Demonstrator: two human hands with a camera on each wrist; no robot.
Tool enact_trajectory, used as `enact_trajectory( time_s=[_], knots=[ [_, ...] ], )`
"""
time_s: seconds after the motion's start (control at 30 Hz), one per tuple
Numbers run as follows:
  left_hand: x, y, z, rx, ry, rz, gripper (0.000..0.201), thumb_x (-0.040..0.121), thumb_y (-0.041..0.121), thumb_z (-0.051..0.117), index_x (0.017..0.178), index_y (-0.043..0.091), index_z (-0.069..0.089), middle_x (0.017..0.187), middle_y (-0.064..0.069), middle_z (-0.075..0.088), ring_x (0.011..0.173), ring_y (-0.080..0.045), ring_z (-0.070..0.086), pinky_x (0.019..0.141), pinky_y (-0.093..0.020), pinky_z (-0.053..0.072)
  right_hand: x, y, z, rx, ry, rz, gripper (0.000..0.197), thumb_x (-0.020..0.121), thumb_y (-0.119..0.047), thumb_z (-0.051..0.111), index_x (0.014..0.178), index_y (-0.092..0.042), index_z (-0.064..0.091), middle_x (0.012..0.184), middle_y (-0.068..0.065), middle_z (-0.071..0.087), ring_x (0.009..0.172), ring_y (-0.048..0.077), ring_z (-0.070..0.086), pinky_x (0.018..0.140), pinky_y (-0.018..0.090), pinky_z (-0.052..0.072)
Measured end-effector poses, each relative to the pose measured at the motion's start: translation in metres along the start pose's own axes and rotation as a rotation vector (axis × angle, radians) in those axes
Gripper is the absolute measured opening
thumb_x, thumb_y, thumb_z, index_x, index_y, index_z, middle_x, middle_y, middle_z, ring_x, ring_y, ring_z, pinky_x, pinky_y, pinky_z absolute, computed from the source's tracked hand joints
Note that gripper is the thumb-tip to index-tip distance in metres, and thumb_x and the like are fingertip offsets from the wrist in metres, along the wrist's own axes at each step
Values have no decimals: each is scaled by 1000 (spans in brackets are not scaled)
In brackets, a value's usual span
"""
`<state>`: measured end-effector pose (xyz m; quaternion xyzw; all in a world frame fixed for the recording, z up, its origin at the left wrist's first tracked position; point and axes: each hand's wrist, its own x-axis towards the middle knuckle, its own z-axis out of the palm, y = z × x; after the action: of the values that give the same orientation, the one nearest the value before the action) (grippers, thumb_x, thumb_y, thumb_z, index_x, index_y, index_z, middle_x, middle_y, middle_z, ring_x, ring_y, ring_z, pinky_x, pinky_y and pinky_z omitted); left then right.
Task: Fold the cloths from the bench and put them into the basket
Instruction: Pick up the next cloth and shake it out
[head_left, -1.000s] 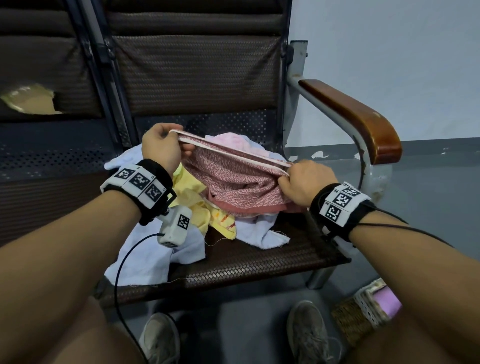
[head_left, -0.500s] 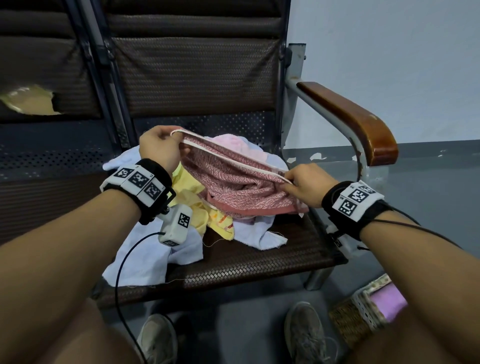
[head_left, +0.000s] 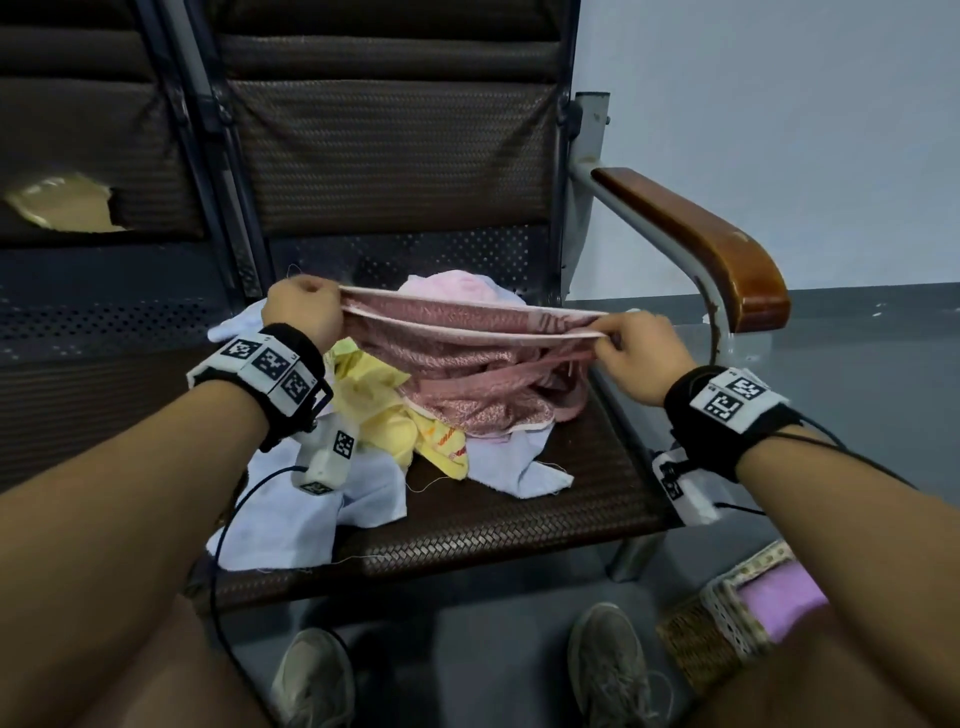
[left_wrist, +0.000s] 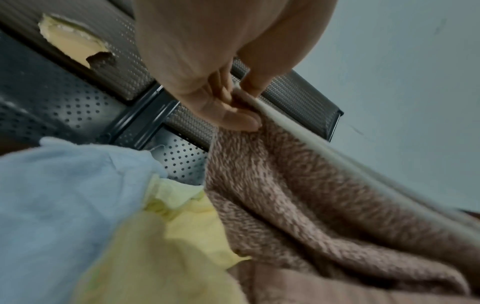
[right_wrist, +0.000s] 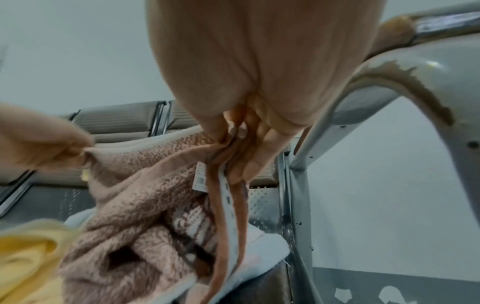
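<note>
left hand (head_left: 304, 310): pinching the left end of the pink towel's (head_left: 467, 374) white-trimmed edge.
right hand (head_left: 641, 353): fingers curled, pinching the right end of the same edge.
pink towel: edge stretched taut between both hands above the table (head_left: 519, 525), rest sagging onto the pile.
pile: yellow cloth (head_left: 384, 415), light blue cloth (head_left: 291, 519), pale pink cloth (head_left: 452, 286) under and around it.
basket (head_left: 727, 618): on the floor, near right, purple cloth (head_left: 779, 597) inside.

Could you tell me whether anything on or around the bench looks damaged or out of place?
Yes: the neighbouring backrest has a torn hole showing yellowish padding, and the armrest support has brown, rust-like peeling. The remaining cloths lie in a crumpled heap.
</note>
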<state>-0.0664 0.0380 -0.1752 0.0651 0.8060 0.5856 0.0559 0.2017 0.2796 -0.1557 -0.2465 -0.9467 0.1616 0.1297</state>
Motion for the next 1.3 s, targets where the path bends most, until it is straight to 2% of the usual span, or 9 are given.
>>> enact_trajectory(
  time_s=[0.13, 0.23, 0.3, 0.4, 0.5, 0.73, 0.87, 1.03, 1.3],
  knots=[
    [-10, 2, -5, 254, -149, 76, 35, 94, 25, 43, 78, 5, 68, 84, -20, 71, 80, -38, 70, 80, -44, 59, -1, -1, -12, 187, 140, -17, 31, 89, -1, 47, 99, -26, 63, 81, -1, 67, 80, 26, 64, 76, 35, 51],
    [-21, 19, -9, 379, -88, 196, 41, 97, 24, 34, 63, 9, 50, 73, -12, 57, 77, -34, 52, 74, -37, 39, 4, -8, -24, 140, 142, -23, 41, 89, 0, 43, 119, -27, 47, 79, 9, 66, 72, 32, 62, 68, 43, 52],
    [-27, 35, -12, 383, -90, 274, 40, 97, 26, 32, 72, 3, 53, 77, -12, 55, 82, -35, 48, 75, -41, 34, 12, -13, -36, 16, 124, -27, 35, 89, -3, 44, 113, -23, 59, 88, 10, 69, 86, 35, 65, 74, 41, 52],
    [-34, 63, -16, 96, -195, 350, 46, 84, 42, 48, 94, 0, 65, 97, -13, 65, 95, -31, 60, 87, -49, 44, 26, -24, -64, -34, 174, 11, 26, 88, -7, 43, 74, -21, 60, 78, 6, 63, 85, 34, 63, 70, 33, 44],
    [-34, 92, -27, -66, -254, 357, 36, 78, 33, 72, 105, 12, 63, 102, -8, 70, 94, -25, 68, 84, -49, 55, 36, -36, -96, 110, 280, 71, 30, 89, -11, 43, 82, -15, 72, 78, 5, 63, 82, 29, 59, 72, 33, 46],
    [-16, 148, -56, -281, -185, 526, 21, 80, 21, 80, 99, 15, 74, 92, 2, 77, 84, -10, 72, 72, -26, 57, 37, -61, -153, 324, 302, -22, 25, 88, -3, 39, 68, -3, 53, 61, 5, 48, 62, 22, 43, 58, 33, 29],
    [-10, 152, -62, -302, -152, 496, 8, 83, 22, 78, 90, 18, 77, 84, 5, 76, 76, -4, 68, 70, -21, 55, 32, -66, -166, 372, 263, -24, 39, 98, -28, 46, 61, -14, 46, 62, 2, 46, 64, 19, 42, 58, 35, 29],
    [-6, 141, -50, -248, -93, 407, 20, 87, 28, 74, 71, 17, 73, 67, 9, 71, 62, -2, 63, 58, -19, 50, 32, -68, -157, 384, 124, 96, 46, 96, -50, 54, 77, -11, 70, 74, 3, 67, 65, 15, 60, 55, 26, 46],
    [-53, 158, -5, -437, -75, 114, 30, 75, 35, 66, 69, 6, 72, 70, -4, 70, 68, -20, 67, 64, -34, 52, 42, -111, -123, 771, 70, 284, 48, 88, -49, 64, 97, -3, 72, 109, 15, 73, 103, 34, 69, 98, 50, 53]
  ],
)
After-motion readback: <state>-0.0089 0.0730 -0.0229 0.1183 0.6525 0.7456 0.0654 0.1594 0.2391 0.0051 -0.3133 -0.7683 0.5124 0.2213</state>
